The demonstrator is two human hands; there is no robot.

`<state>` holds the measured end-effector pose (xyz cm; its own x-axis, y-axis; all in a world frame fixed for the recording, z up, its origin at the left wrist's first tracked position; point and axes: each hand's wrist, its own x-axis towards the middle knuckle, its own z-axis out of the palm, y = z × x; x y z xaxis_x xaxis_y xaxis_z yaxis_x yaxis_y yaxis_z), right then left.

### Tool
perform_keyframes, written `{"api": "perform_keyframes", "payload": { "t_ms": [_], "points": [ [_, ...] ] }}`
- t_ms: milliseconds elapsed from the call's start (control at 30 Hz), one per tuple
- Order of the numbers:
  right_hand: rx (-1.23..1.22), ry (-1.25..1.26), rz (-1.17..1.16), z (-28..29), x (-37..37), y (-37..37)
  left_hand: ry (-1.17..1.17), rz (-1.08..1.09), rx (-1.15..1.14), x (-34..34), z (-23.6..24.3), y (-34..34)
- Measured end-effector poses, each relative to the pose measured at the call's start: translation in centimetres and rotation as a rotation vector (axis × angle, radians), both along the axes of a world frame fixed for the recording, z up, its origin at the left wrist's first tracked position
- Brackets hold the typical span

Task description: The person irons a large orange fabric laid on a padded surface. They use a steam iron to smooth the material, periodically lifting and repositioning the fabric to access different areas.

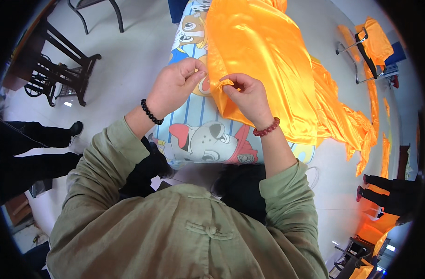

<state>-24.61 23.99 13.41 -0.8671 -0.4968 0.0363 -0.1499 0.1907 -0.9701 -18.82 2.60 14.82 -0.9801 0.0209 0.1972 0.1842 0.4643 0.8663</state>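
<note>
A large sheet of shiny orange satin fabric (263, 56) lies over a padded surface with a cartoon-print cover (203, 144) in front of me. My right hand (249, 97) pinches a gathered bit of the fabric's left edge between thumb and fingers. Just left of that edge, my left hand (175, 86) is closed in a pinch, raised above the printed cover. Whatever its fingertips hold, if anything, is too small to make out. The two hands are a short way apart.
More orange fabric trails to the floor at the right. A chair (372, 51) draped with orange cloth stands at far right. Left is a sewing-machine stand with dark iron legs (75, 74). Other people's legs show at left (40, 139) and right (384, 193).
</note>
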Motion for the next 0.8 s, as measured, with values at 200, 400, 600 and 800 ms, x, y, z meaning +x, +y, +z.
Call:
{"api": "perform_keyframes", "payload": {
  "t_ms": [200, 400, 600, 800],
  "points": [
    [-0.287, -0.265, 0.043, 0.8, 0.3, 0.7, 0.049, 0.011, 0.080, -0.4, 0.4, 0.3],
    [-0.376, -0.372, 0.054, 2.5, 1.7, 1.8, 0.046, 0.002, 0.152, -0.1, 1.1, 0.9],
    [-0.372, -0.355, 0.046, 4.7, 3.0, 3.0, 0.129, -0.031, 0.220, 1.3, 2.9, 1.9],
    [-0.319, -0.023, 0.220, 7.4, 5.1, 4.9, 0.307, -0.085, -0.028, 4.3, 6.3, 2.4]
  ]
}}
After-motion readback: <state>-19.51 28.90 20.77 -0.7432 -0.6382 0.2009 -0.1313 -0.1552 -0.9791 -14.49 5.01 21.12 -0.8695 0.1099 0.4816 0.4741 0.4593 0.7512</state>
